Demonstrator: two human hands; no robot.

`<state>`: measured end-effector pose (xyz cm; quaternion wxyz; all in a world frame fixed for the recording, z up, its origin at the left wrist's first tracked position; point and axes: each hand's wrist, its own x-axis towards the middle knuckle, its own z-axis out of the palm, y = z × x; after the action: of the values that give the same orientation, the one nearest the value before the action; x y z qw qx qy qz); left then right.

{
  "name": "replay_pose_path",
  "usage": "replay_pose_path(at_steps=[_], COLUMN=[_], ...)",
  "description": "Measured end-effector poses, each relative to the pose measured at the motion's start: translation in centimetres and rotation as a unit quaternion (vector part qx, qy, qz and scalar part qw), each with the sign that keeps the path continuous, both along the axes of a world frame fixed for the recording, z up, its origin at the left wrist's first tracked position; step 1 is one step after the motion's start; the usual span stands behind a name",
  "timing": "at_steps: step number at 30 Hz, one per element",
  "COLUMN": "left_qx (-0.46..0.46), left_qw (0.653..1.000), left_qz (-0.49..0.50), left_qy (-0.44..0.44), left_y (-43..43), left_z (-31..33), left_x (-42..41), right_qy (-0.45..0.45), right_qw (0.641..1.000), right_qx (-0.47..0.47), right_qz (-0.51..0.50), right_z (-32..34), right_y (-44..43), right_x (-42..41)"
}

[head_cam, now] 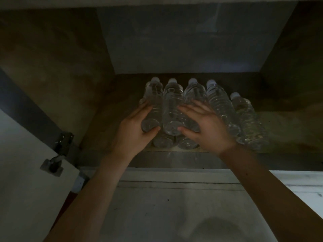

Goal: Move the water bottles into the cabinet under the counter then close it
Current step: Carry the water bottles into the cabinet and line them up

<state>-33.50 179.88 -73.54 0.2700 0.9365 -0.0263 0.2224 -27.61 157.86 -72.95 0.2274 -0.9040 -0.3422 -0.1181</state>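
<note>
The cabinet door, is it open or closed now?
Open. The cabinet door stands swung out at left, its hinge exposed, and the water bottles inside are visible.

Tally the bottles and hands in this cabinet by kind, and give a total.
bottles with caps showing: 5
lower bottles, only bases showing: 2
hands: 2 (left hand, right hand)
Total: 9
</note>
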Motion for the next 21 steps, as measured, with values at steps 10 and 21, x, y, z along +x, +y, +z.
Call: replay_pose_path(at_steps=[10, 21], left_qx=[0.007, 0.110], left_qw=[1.000, 0.994], left_qz=[-0.004, 0.015], left_qy=[0.006, -0.011], left_y=[0.0, -1.4], left_z=[-0.1, -1.4], left_x=[-0.4, 0.2], right_qy=[0.024, -0.069], right_qw=[0.999, 0.986], right_qx=[-0.024, -0.100], right_qz=[-0.001, -0.112], right_z=[0.6, 0.1], right_y=[-0.1, -1.8], right_x=[-0.4, -1.0])
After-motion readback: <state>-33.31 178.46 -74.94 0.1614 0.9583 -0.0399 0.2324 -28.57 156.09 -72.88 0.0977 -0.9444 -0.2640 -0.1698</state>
